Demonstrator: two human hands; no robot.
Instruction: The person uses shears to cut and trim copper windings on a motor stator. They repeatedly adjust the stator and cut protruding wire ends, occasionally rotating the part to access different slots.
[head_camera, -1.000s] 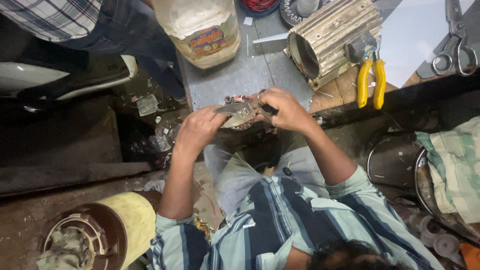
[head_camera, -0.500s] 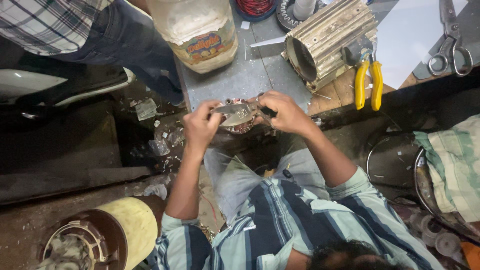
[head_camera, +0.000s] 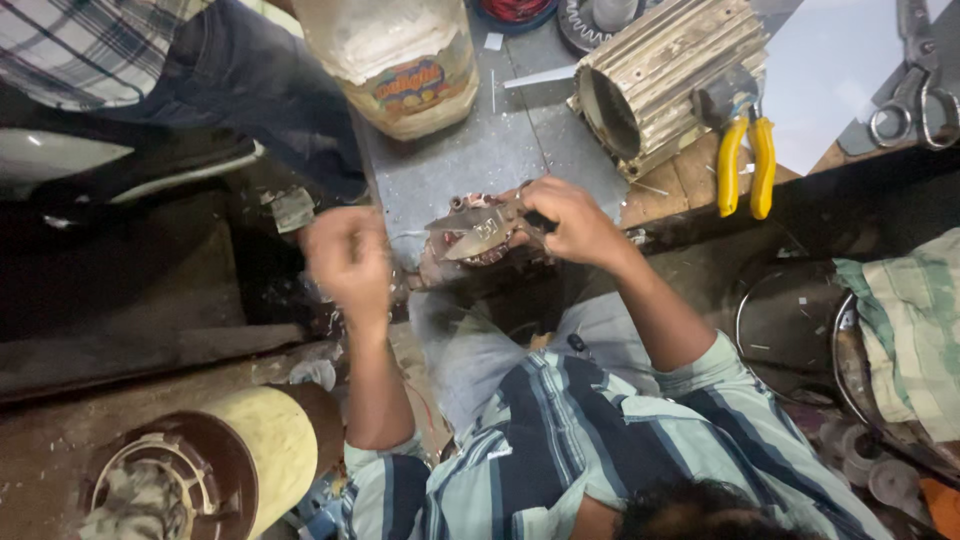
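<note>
Right hand (head_camera: 570, 222) is closed around the dark handle of a metal cutting tool (head_camera: 478, 226), blade end pointing toward the person's left. The tool lies across a small round wound part (head_camera: 487, 246) with reddish windings, which sits at the near edge of the grey desk (head_camera: 470, 150), just in front of the person's knees.

Left hand (head_camera: 347, 258) is motion-blurred, off the part and a little to its left, fingers loosely curled; can't tell whether it grips anything.

On the desk behind the part: a large plastic jar (head_camera: 400, 60) with a coloured label, and a ribbed metal motor housing (head_camera: 665, 80) lying on its side, open end facing the jar. Yellow-handled pliers (head_camera: 745, 165) lie just beside the housing on a wooden patch. Scissors (head_camera: 905, 85) are well apart, at the far right.

A second person in a plaid shirt and jeans (head_camera: 250, 80) stands at upper left. A yellow-sided cylinder with a winding inside (head_camera: 200, 470) is on the floor, lower left. A striped green cloth (head_camera: 905, 330) lies at right.
</note>
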